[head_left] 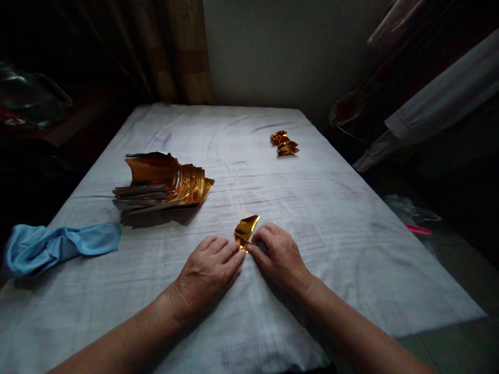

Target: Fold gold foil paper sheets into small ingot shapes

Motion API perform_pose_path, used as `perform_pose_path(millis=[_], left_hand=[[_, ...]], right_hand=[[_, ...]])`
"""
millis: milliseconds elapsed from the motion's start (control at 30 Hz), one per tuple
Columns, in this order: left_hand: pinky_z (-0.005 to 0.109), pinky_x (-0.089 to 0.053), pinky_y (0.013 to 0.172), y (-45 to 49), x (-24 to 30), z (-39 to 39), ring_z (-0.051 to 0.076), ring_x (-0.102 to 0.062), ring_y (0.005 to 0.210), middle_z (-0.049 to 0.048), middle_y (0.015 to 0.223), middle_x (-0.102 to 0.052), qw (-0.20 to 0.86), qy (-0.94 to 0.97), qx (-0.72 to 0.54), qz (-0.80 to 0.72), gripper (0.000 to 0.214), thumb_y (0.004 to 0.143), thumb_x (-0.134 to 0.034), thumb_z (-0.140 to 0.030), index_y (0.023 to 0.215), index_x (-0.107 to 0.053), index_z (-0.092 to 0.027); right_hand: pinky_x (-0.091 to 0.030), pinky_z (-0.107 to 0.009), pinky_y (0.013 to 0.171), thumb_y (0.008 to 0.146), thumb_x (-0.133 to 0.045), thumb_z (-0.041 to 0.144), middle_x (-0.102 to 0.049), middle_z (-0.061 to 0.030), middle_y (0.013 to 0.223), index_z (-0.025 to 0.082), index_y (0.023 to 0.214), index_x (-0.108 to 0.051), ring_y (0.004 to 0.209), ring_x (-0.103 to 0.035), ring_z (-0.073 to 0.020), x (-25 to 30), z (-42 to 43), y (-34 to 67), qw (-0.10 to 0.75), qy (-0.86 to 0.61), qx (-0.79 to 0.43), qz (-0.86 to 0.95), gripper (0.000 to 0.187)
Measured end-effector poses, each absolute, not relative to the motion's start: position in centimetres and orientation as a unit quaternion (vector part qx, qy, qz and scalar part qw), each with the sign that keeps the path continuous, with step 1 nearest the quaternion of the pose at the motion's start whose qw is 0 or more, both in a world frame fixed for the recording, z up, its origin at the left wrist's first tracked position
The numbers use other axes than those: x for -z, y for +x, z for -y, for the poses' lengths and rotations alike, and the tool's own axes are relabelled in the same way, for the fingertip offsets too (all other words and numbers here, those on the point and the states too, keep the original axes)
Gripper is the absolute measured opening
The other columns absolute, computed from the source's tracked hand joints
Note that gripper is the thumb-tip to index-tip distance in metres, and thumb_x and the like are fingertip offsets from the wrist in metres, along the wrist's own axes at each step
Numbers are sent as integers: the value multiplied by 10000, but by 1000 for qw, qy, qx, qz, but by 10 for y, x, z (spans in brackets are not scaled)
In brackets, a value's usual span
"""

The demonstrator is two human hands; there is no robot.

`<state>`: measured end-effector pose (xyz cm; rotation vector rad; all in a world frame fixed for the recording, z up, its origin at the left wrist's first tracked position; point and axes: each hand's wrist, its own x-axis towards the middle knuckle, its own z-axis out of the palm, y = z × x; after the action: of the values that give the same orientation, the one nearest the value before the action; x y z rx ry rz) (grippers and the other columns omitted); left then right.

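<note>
A small piece of gold foil paper [246,227], partly folded, lies on the white cloth in front of me. My left hand [208,270] is closed at its lower left edge, fingers together and tips pressed on the foil. From the other side my right hand [281,255] pinches the same edge between thumb and curled forefinger. The fingertips hide the lower corner of the paper. Beyond my left hand stands a fanned stack of gold foil sheets [191,184], some showing grey backs. Several folded gold foil pieces [287,148] lie together farther back on the right.
A light blue cloth [64,246] lies crumpled at the table's left edge. The white cloth [335,234] covering the table is slightly wrinkled. A wall and curtain [191,57] rise behind it. Pale garments [440,93] hang to the right, above a pink object [419,229] and clear plastic.
</note>
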<state>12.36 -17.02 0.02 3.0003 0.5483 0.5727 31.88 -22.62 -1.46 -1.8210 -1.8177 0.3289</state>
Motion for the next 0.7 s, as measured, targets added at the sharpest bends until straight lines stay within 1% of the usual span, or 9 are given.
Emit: perform_pose_path(millis=[233, 367, 533, 633, 700], left_hand=[[401, -469, 870, 123, 0, 170, 219, -620, 924, 59, 1024, -704, 6, 966, -191, -172, 209, 986, -480, -225, 1082, -662, -191], [406, -469, 872, 123, 0, 170, 223, -623, 933, 56, 1038, -699, 15, 968, -181, -173, 205, 981, -488, -223, 1093, -657, -196], [391, -472, 853, 124, 0, 170, 218, -626, 916, 57, 988, -693, 9, 967, -191, -171, 189, 982, -487, -210, 1055, -660, -198], [396, -471, 856, 123, 0, 168, 218, -625, 912, 58, 969, -689, 1, 967, -192, -169, 181, 984, -485, -216, 1024, -661, -201], [405, -465, 877, 121, 1, 165, 219, -623, 929, 59, 976, -691, -6, 967, -196, -164, 177, 982, -487, -220, 1010, -661, -204]], right_hand=[[-401, -276, 680, 854, -644, 156, -564, -1, 785, 205, 744, -554, 745, -528, -159, 15, 224, 330, 292, -644, -158, 689, 151], [-417, -262, 683, 860, -610, 133, -565, 5, 785, 207, 744, -563, 737, -526, -147, 16, 223, 337, 299, -632, -168, 695, 145], [-447, -257, 689, 850, -585, 117, -587, 3, 787, 206, 743, -574, 748, -557, -146, 15, 224, 345, 321, -609, -182, 702, 139], [-483, -267, 708, 861, -539, 129, -616, 0, 805, 214, 808, -593, 755, -588, -148, 13, 226, 353, 353, -601, -189, 692, 114], [-507, -304, 774, 858, -509, 121, -655, -23, 879, 219, 892, -610, 831, -616, -168, 13, 227, 360, 377, -612, -154, 678, 144]])
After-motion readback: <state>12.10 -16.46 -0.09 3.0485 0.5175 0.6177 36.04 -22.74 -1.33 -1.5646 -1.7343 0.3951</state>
